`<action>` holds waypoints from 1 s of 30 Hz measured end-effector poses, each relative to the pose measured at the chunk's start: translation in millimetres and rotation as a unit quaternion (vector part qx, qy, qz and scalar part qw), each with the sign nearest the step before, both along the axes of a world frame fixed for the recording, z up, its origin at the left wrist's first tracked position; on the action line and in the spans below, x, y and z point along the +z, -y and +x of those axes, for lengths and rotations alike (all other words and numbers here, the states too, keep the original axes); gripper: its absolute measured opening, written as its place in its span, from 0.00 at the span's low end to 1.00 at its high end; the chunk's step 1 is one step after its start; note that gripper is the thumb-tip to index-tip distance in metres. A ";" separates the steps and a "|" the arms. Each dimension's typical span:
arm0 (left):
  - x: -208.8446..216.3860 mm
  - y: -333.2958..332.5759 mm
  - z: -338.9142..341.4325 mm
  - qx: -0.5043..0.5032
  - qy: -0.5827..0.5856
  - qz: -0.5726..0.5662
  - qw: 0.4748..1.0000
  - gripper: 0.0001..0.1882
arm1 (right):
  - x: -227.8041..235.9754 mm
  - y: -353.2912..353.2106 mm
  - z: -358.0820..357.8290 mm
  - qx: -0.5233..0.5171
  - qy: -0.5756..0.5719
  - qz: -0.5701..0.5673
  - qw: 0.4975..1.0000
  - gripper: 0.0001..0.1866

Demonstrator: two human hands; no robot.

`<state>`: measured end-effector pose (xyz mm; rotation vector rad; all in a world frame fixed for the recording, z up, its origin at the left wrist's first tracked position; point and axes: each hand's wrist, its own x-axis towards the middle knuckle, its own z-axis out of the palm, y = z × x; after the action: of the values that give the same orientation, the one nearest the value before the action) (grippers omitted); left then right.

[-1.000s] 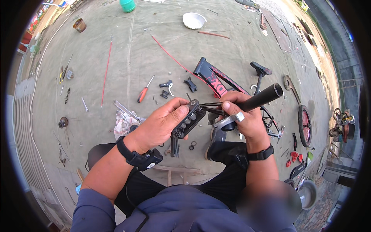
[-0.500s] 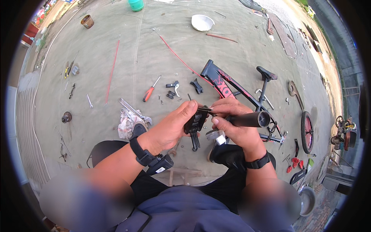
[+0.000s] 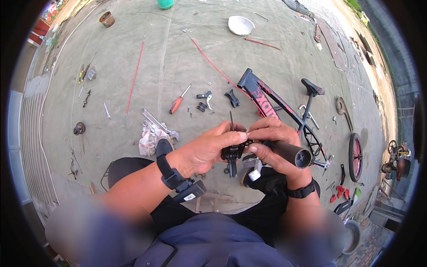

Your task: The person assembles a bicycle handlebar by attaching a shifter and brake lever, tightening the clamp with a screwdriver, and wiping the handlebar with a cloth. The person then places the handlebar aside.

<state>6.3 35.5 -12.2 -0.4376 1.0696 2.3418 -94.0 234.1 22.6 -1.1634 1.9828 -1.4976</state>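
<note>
Both hands meet in front of my knees. My left hand (image 3: 218, 147) is closed round a black folding hex key set (image 3: 231, 155), one thin key standing up from it and others hanging below. A thick black handlebar grip (image 3: 291, 153) with a capped round end lies in my right hand (image 3: 278, 144), held in the palm and pointing right. Thumb and fingertips of that hand pinch close to the left thumb, and the small part between them is hidden. Below the right hand shows a silver metal piece (image 3: 255, 172); what it joins is unclear.
A bicycle frame (image 3: 278, 102) with a saddle (image 3: 312, 87) lies at right, a wheel (image 3: 355, 155) beyond. Ahead are a screwdriver (image 3: 177, 105), a brake lever (image 3: 207, 97) and a red cable (image 3: 209, 60). A large wrench (image 3: 155, 122) lies by a rag (image 3: 151, 141).
My hands have shifted slightly right and down, with the fingertips drawn closer together. The hex key set has turned more upright, and the grip's capped end points lower. The view has shifted a little.
</note>
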 end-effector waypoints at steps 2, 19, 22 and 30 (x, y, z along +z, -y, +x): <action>-0.4 -1.9 1.1 -0.005 0.011 0.023 1.000 0.34 | 1.4 -0.9 -1.6 0.008 -0.006 0.011 1.000 0.12; -1.7 -5.3 -0.2 0.010 -0.017 0.039 0.999 0.25 | 1.1 -1.4 -3.6 -0.034 0.043 -0.003 0.998 0.11; 0.7 -1.2 0.2 0.012 -0.008 0.036 0.999 0.25 | 11.9 -7.0 -8.5 0.006 0.092 0.014 0.996 0.15; -8.3 -2.4 2.0 0.011 -0.091 -0.054 0.994 0.24 | 4.2 -10.7 -4.8 -0.033 0.161 0.044 0.985 0.15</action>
<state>8.4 37.9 -20.5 -0.2793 1.2862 2.3865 -98.7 244.8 26.8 -0.7690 1.8580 -1.5042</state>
